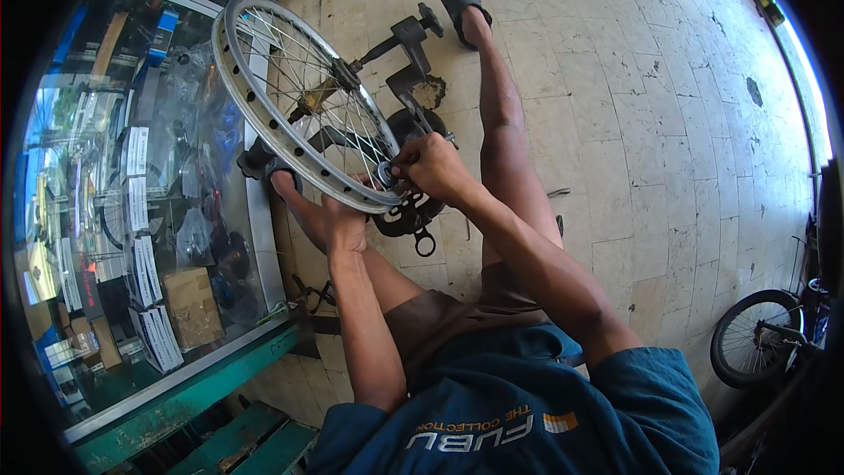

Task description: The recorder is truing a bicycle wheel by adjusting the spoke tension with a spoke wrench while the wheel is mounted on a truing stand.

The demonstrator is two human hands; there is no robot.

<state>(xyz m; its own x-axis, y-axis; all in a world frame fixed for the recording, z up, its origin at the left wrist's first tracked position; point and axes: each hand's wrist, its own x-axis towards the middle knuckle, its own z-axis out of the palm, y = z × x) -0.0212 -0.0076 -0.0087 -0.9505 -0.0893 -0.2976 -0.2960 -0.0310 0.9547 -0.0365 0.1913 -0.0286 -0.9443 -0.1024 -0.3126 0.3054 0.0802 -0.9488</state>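
left hand point(345, 222) gripping spoked wheel point(303, 97) rim to steady it; right hand point(432, 167) pinching small fitting point(385, 175) at rim, above floor.

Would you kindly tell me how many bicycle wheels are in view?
2: a bare spoked rim steadied by the hands near its lower edge, and a tyred wheel at lower right. More may be hidden beyond the frame.

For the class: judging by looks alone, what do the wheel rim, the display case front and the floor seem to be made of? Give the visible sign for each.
Wheel rim: probably bare metal, aluminium or steel; silvery sheen and thin wire spokes.
Display case front: glass in a pale metal frame; it mirrors the street and shows boxes behind.
Floor: likely ceramic or stone tiles, matt and worn; grid of joints, stains and chips.
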